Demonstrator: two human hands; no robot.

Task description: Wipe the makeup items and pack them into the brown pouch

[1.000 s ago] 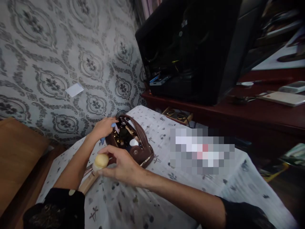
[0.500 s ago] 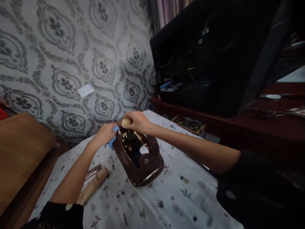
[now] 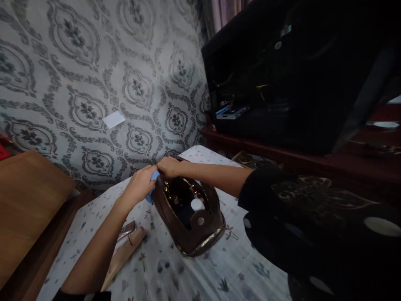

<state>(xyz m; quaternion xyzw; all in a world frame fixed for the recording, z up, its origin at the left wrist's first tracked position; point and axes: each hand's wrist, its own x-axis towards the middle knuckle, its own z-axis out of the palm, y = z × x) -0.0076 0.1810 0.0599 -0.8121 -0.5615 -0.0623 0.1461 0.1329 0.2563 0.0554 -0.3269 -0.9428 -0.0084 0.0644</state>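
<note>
A brown zippered bag (image 3: 200, 244) stands on the cloth-covered surface with its top spread apart. Several small items lie inside, among them a white round lid (image 3: 197, 205) and gold-coloured pieces. At the bag's far left rim, my left hand (image 3: 141, 182) is closed on a blue cloth (image 3: 154, 176). Beside it my right hand (image 3: 169, 167) reaches over the far end of the bag, its fingers curled and close to my left fingertips. What the right fingers hold, if anything, is hidden.
A beige tube (image 3: 128, 248) and a shiny packet (image 3: 125, 230) lie left of the bag. A large dark screen (image 3: 275, 92) stands on a reddish-brown desk (image 3: 225, 140) at the right. A brown box (image 3: 31, 200) is at the left, and the patterned wall (image 3: 134, 88) is behind.
My right hand has moved down and left to the bag's rim beside my left hand. The pale round item in its fingers no longer shows. The bag appears lower and further right.
</note>
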